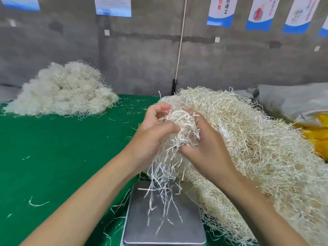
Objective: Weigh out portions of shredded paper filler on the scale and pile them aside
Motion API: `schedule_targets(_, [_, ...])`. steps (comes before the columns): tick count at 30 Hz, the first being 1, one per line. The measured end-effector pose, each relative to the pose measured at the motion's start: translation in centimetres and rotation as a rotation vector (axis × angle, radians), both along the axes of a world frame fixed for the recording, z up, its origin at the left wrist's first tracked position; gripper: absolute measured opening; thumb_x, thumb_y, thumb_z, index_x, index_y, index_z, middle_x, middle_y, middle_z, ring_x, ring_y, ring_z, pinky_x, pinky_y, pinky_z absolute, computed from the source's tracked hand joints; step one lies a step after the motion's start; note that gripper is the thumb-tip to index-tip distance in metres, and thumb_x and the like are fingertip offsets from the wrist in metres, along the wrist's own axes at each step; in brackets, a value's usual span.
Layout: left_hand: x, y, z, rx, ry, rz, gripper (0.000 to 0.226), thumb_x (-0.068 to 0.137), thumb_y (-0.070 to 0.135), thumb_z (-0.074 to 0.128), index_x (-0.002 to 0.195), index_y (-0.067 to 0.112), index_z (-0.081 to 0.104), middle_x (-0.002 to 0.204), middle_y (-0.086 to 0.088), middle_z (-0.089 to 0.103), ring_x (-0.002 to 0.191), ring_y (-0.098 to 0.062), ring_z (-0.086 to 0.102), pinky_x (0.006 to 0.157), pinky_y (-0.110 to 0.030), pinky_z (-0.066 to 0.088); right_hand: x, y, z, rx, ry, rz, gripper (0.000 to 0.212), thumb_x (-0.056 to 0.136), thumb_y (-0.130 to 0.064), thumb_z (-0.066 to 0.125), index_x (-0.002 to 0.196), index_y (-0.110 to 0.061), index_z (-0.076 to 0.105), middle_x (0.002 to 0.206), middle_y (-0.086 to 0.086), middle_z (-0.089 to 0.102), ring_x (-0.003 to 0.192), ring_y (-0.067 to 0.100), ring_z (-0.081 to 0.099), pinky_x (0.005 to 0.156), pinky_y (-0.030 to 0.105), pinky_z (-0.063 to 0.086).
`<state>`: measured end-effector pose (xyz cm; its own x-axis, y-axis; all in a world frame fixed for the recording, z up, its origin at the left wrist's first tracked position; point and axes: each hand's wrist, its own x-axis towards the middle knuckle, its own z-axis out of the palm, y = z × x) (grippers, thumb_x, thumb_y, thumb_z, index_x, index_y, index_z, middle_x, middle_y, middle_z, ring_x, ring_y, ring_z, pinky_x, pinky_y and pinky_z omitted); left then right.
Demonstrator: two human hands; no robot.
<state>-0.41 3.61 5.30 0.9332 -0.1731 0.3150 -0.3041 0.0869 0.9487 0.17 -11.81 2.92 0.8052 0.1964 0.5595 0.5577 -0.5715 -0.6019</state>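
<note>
Both hands hold one clump of shredded paper filler (181, 128) in the air above the scale. My left hand (154, 128) grips its left side with curled fingers. My right hand (207, 148) grips its right side. Loose strands hang from the clump down over the scale's bare steel pan (188, 226) near the bottom edge. The clump still touches the big stock heap of filler (257, 148), which covers the right half of the table. A pile of filler (65, 89) lies apart at the far left by the wall.
The table has a green felt top (62, 157) strewn with stray strands. A grey sack (292, 100) and something yellow (319, 139) lie at the far right behind the heap. A concrete wall with posters and a white cord (180, 45) closes the back.
</note>
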Motion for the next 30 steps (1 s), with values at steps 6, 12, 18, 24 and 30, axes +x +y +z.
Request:
schedule_targets(6, [-0.7, 2.0, -6.1, 0.296, -0.131, 0.086, 0.099, 0.060, 0.077, 0.076, 0.139, 0.065, 0.018, 0.150, 0.027, 0.027, 0.137, 0.004, 0.032, 0.105, -0.034, 0.035, -1.8, -0.5, -3.0, 0.193, 0.150, -0.061, 0.019, 0.085, -0.002, 0.057, 0.083, -0.020, 0.051, 0.077, -0.011, 0.062, 0.051, -0.001, 0.046, 0.044, 0.017, 0.041])
schedule_targets(12, [0.0, 3.3, -10.1, 0.390, 0.009, -0.142, 0.078, 0.070, 0.063, 0.078, 0.137, 0.054, 0.040, 0.130, 0.025, 0.058, 0.114, 0.000, 0.061, 0.093, -0.018, 0.050, -1.9, -1.0, -5.1, -0.041, 0.558, 0.178, 0.030, 0.082, -0.054, 0.068, 0.100, -0.032, 0.058, 0.103, -0.012, 0.061, 0.085, -0.004, 0.058, 0.083, 0.018, 0.051])
schedule_targets(18, [0.5, 4.8, -10.1, 0.606, 0.050, 0.004, 0.055, 0.070, 0.067, 0.072, 0.118, 0.067, 0.046, 0.137, 0.035, 0.043, 0.118, 0.020, 0.043, 0.082, 0.001, 0.031, -2.3, -4.4, -6.1, 0.024, 0.536, 0.183, 0.057, 0.060, -0.072, 0.061, 0.113, -0.069, 0.042, 0.106, -0.042, 0.052, 0.097, -0.024, 0.053, 0.070, 0.004, 0.046])
schedule_targets(24, [-0.5, 5.3, -12.1, 0.873, -0.051, 0.121, 0.094, 0.056, 0.083, 0.068, 0.133, 0.071, 0.018, 0.121, 0.029, 0.039, 0.118, 0.000, 0.043, 0.095, -0.030, 0.036, -1.9, -2.3, -9.9, -0.342, 0.317, 0.260, 0.062, 0.086, -0.063, 0.060, 0.133, -0.074, 0.022, 0.135, -0.055, 0.016, 0.122, -0.033, 0.018, 0.107, 0.018, 0.021])
schedule_targets(30, [-0.6, 8.4, -13.3, 0.685, -0.037, -0.187, 0.073, 0.072, 0.057, 0.070, 0.139, 0.055, 0.040, 0.153, 0.034, 0.021, 0.143, 0.007, 0.018, 0.114, -0.036, 0.019, -0.7, -2.0, -11.7, -0.495, 0.229, 0.276, 0.056, 0.089, -0.053, 0.048, 0.142, -0.048, 0.032, 0.155, -0.017, 0.028, 0.144, 0.006, 0.020, 0.120, 0.043, 0.013])
